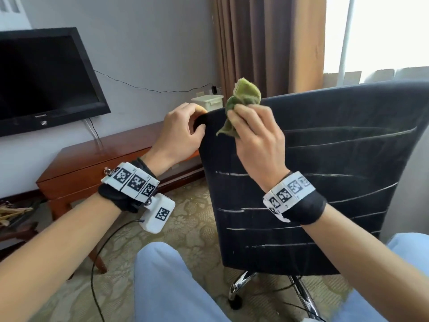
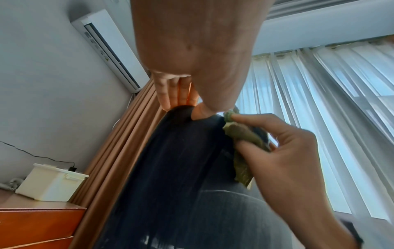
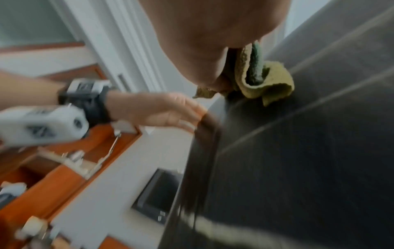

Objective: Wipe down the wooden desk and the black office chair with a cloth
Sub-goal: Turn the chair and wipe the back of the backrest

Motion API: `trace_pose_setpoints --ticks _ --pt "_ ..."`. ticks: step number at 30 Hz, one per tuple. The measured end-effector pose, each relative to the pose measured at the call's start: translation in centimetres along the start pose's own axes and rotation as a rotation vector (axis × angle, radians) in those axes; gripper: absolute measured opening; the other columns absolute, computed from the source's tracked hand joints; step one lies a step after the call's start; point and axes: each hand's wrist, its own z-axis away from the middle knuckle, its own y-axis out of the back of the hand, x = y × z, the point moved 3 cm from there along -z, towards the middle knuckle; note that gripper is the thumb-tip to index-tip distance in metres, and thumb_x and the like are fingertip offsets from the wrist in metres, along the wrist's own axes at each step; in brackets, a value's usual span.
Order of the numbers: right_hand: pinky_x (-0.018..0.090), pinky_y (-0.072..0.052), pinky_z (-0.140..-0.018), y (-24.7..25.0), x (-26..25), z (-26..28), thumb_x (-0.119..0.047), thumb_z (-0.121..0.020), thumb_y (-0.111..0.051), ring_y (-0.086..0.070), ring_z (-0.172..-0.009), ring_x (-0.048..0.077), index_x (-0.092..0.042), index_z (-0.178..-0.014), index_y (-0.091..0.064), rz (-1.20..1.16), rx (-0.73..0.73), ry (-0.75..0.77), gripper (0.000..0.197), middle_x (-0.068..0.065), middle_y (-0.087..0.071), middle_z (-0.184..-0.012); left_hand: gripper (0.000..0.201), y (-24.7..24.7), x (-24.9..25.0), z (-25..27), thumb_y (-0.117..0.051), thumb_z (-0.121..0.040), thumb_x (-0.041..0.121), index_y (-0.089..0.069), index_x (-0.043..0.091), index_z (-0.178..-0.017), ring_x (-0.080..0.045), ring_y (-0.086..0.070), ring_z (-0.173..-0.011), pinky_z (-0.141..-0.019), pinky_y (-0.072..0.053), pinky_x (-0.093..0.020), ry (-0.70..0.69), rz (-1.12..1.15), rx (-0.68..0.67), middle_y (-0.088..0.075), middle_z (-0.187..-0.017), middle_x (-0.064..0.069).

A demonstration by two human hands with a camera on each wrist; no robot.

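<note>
left hand grips chair corner; right hand raised, clutching cloth

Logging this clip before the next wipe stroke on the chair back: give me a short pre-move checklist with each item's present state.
1. Crumpled green cloth held by right hand: ok.
2. Left hand grips the top corner of the black office chair backrest to steady it: ok.
3. Cloth touching the backrest: ok, right wrist view shows it resting there.
4. Backrest free of other items: ok.
5. Cloth damp or clean enough: cannot tell.
6. Reddish-brown wooden desk already wiped: cannot tell.
</note>
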Motion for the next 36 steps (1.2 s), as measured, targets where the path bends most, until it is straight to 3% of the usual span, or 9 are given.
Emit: trace_pose_setpoints --ticks 5,9,11,15,19,25,28,32,36 --pt "0.038 -0.057 -0.079 -3.7 -2.2 9.1 -0.001 -0.102 -0.053 -0.06 -0.094 0.028 -0.002 -0.12 -0.07 0.011 -0.282 0.13 0.026 0.008 -0.069 -0.112 0.02 -0.4 -0.4 -0.2 -0.065 -0.088 0.006 -0.071 0.01 -0.106 -0.015 -0.064 -0.095 -0.087 -0.054 -0.023 0.019 0.006 0.048 -0.069 -0.105 -0.001" --pt "0.04 -0.057 -0.084 -4.4 -3.1 14.0 -0.002 -0.096 -0.052 -0.06 -0.108 0.03 -0.002 -0.127 -0.065 -0.098 -0.558 0.168 0.033 0.008 -0.065 -0.119 0.024 -0.3 -0.8 0.3 -0.062 -0.093 0.006 -0.07 0.01 -0.116 -0.014 -0.063 -0.103 -0.091 -0.05 -0.015 0.01 -0.023 0.026 -0.069 -0.113 -0.003" --pt "0.04 -0.057 -0.086 -3.0 -2.9 12.1 -0.002 -0.099 -0.054 -0.061 -0.11 0.028 -0.004 -0.125 -0.068 -0.148 -0.48 0.11 0.03 0.006 -0.067 -0.12 0.031 -0.3 -0.7 0.6 -0.055 -0.096 0.001 -0.069 0.009 -0.123 -0.013 -0.061 -0.11 -0.096 -0.046 -0.013 0.005 -0.026 0.017 -0.068 -0.12 -0.004" --pt "0.037 -0.056 -0.094 0.8 -1.0 4.0 -0.003 -0.101 -0.061 -0.065 -0.112 0.029 -0.002 -0.118 -0.074 -0.12 -0.079 0.05 0.022 0.008 -0.072 -0.119 0.046 -0.6 0.0 0.5 -0.044 -0.092 -0.01 -0.068 0.007 -0.128 -0.014 -0.061 -0.117 -0.105 -0.045 -0.016 -0.02 0.003 0.045 -0.068 -0.126 -0.005" --pt "0.032 -0.056 -0.093 1.3 1.4 -1.1 -0.003 -0.103 -0.056 -0.062 -0.113 0.027 -0.004 -0.121 -0.073 -0.04 0.071 -0.038 0.025 0.007 -0.071 -0.12 0.044 -1.5 0.9 0.2 -0.042 -0.09 -0.01 -0.071 0.007 -0.119 -0.016 -0.062 -0.111 -0.099 -0.048 -0.02 -0.034 0.003 0.109 -0.069 -0.118 -0.005" --pt "0.032 -0.056 -0.083 -0.9 0.3 3.2 0.001 -0.1 -0.058 -0.063 -0.094 0.026 -0.006 -0.121 -0.074 0.061 -0.013 0.06 0.027 0.006 -0.072 -0.111 0.039 -2.0 0.9 -0.5 -0.041 -0.087 -0.009 -0.072 0.007 -0.104 -0.019 -0.063 -0.099 -0.089 -0.053 -0.027 0.013 0.027 0.196 -0.069 -0.103 -0.004" --pt "0.034 -0.056 -0.078 -2.6 -0.7 9.6 0.001 -0.1 -0.056 -0.062 -0.089 0.027 -0.005 -0.123 -0.071 0.052 -0.245 0.147 0.028 0.008 -0.07 -0.113 0.035 -2.0 1.1 -0.6 -0.044 -0.087 -0.006 -0.072 0.008 -0.104 -0.019 -0.063 -0.099 -0.089 -0.055 -0.036 0.024 0.028 0.169 -0.068 -0.103 -0.004" --pt "0.039 -0.057 -0.085 -3.4 -1.7 15.9 0.001 -0.095 -0.056 -0.056 -0.106 0.03 -0.002 -0.131 -0.063 -0.029 -0.543 0.178 0.036 0.011 -0.064 -0.123 0.028 -1.4 1.3 -0.2 -0.052 -0.093 0.008 -0.07 0.01 -0.115 -0.019 -0.062 -0.107 -0.093 -0.056 -0.036 -0.024 -0.039 0.095 -0.067 -0.114 -0.005" --pt "0.037 -0.056 -0.092 -0.2 -1.6 10.5 0.002 -0.099 -0.058 -0.062 -0.112 0.028 -0.003 -0.123 -0.071 -0.12 -0.312 0.065 0.028 0.009 -0.069 -0.122 0.035 -1.1 2.1 0.2 -0.052 -0.093 0.01 -0.065 0.008 -0.126 -0.023 -0.056 -0.118 -0.105 -0.044 -0.025 -0.124 -0.15 0.042 -0.064 -0.126 -0.007"
